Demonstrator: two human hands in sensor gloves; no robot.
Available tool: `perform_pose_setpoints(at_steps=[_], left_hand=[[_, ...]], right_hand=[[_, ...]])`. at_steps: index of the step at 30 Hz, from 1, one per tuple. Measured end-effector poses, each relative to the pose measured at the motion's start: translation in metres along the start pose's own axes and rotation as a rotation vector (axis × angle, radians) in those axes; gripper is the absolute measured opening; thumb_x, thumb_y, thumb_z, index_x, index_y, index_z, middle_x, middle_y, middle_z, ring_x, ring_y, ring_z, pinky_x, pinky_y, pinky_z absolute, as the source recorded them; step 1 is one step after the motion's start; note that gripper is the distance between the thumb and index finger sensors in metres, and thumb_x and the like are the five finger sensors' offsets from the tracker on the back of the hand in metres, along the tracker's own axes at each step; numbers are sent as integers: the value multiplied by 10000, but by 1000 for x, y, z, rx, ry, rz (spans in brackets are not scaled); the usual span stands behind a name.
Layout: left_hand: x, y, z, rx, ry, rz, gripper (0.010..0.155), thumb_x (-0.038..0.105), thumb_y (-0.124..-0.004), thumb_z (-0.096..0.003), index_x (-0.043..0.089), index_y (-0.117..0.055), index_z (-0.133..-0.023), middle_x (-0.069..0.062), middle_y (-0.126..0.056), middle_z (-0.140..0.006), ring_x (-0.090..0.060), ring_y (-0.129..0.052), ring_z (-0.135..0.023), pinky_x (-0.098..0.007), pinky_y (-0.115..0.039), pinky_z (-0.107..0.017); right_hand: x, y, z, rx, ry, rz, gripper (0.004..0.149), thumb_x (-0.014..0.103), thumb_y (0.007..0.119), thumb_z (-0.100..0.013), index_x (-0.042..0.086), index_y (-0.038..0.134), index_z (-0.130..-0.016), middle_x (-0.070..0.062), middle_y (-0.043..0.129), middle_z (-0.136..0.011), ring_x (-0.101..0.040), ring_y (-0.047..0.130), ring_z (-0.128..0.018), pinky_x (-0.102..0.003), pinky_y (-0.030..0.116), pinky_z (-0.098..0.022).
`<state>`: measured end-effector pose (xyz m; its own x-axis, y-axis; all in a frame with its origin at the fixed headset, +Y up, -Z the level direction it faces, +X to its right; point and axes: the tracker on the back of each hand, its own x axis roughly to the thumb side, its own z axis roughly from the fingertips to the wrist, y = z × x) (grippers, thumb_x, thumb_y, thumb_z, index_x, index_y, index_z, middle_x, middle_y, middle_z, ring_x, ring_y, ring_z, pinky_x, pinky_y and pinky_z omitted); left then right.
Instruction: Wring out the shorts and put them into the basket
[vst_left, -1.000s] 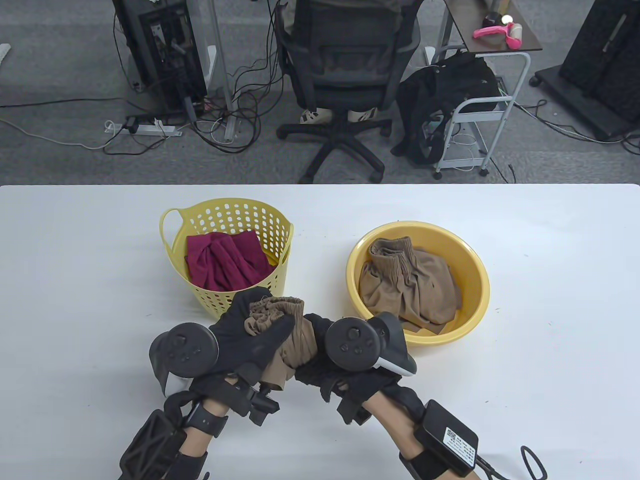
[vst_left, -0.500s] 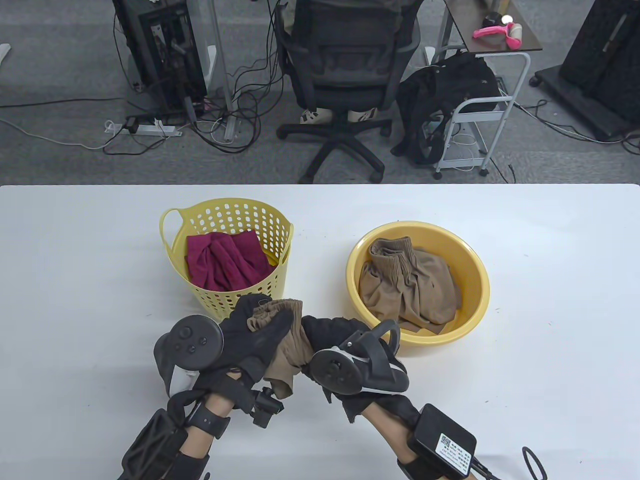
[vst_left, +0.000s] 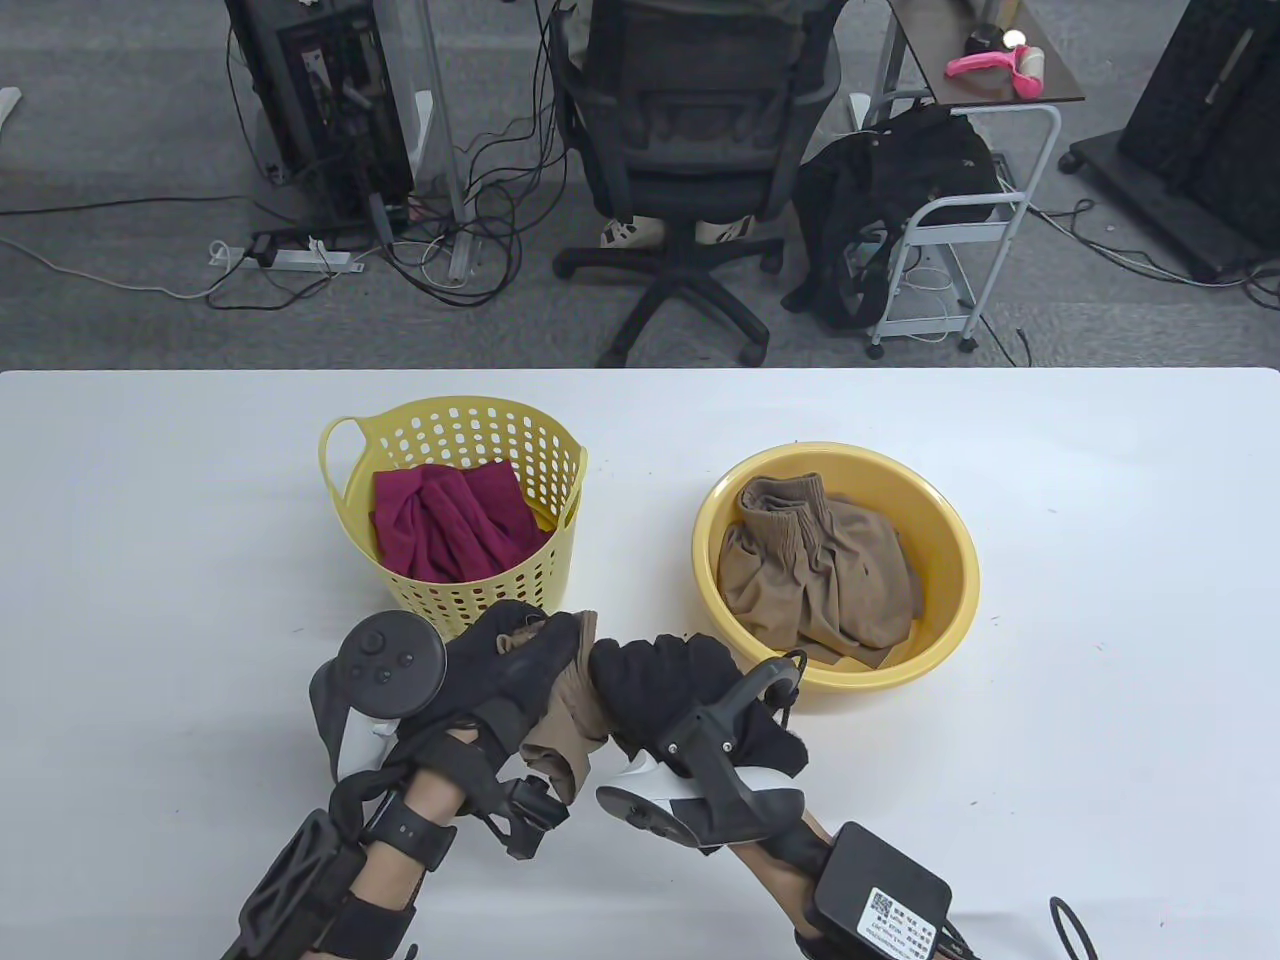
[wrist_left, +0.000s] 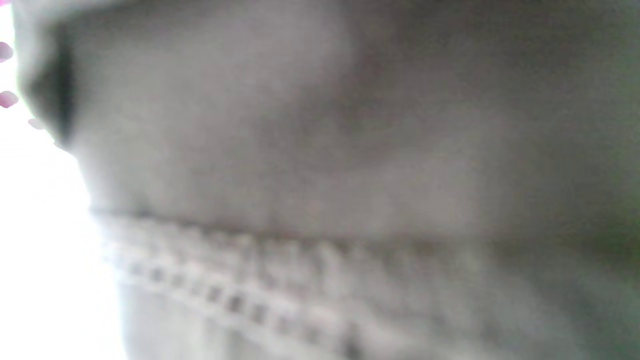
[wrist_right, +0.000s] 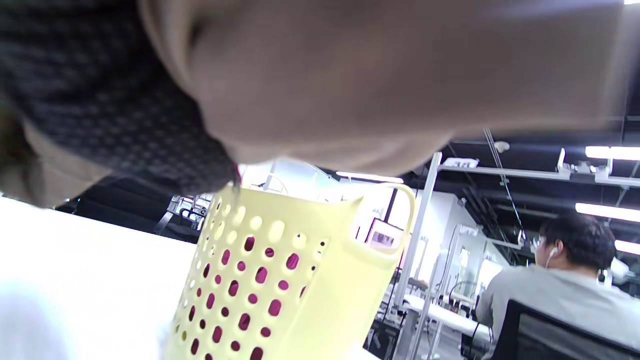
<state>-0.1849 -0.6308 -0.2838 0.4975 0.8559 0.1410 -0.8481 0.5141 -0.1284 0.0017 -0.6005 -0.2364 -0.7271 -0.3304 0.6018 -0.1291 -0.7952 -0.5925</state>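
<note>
A bunched pair of tan shorts (vst_left: 575, 705) is held above the table's near side, gripped at one end by my left hand (vst_left: 520, 660) and at the other by my right hand (vst_left: 655, 685). Both fists are curled tight round the cloth, side by side. The yellow perforated basket (vst_left: 560, 440) stands just beyond the hands with dark red cloth (vst_left: 450, 525) inside. In the right wrist view the tan shorts (wrist_right: 380, 80) fill the top and the basket (wrist_right: 300, 280) rises below. Blurred fabric of the shorts (wrist_left: 320, 200) covers the left wrist view.
A yellow basin (vst_left: 950, 560) with another tan garment (vst_left: 820, 570) sits right of the basket, close to my right hand. Beyond the table's far edge are an office chair (vst_left: 690, 150), cables and a cart (vst_left: 950, 220). A seated person (wrist_right: 565, 280) shows in the right wrist view.
My right hand has rolled over, its tracker swinging down toward me, while the left rolled slightly the other way. The shorts between them are twisted tighter and less cloth shows.
</note>
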Motion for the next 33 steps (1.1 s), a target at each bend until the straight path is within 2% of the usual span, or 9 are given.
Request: perform_pose_setpoints(at_steps=[4,15,28,33], left_hand=[[0,1,-1,-20,27,18,561,576,-749,-619,56,-802,-823,-200,-1016,-519,-276,-1116,-232,-445,-937,-174],[0,2,0,-31,33,20,576,586,-743,-617,49,-802,-817,-199,-1017,-515,-279,-1113,-229,-447,-934,-173],[2,2,1,-21,14,7,596,597,-723,-617,46,-778,-838,-204,-1006,-548,-297,-1108,-261,-465,-923,-206],[4,3,2,4,-16,-22,604,601,-710,-619,47,-755,-856,-209,-992,-577,-312,-1099,-290,-479,-912,-233]], right_hand=[[3,-3,0,-24,-32,60,685,459,1045,-340,76,741,-819,51,922,-535,-89,935,-242,-257,813,-164],[4,-3,1,-27,-32,62,689,468,1043,-342,81,736,-822,54,919,-542,-86,936,-248,-256,814,-169],[2,-2,1,-10,-15,44,700,476,1045,-332,87,736,-825,55,922,-541,-91,938,-250,-255,816,-173],[-3,0,0,6,27,-17,708,474,1048,-326,96,729,-833,56,920,-546,-95,938,-256,-258,815,-178]])
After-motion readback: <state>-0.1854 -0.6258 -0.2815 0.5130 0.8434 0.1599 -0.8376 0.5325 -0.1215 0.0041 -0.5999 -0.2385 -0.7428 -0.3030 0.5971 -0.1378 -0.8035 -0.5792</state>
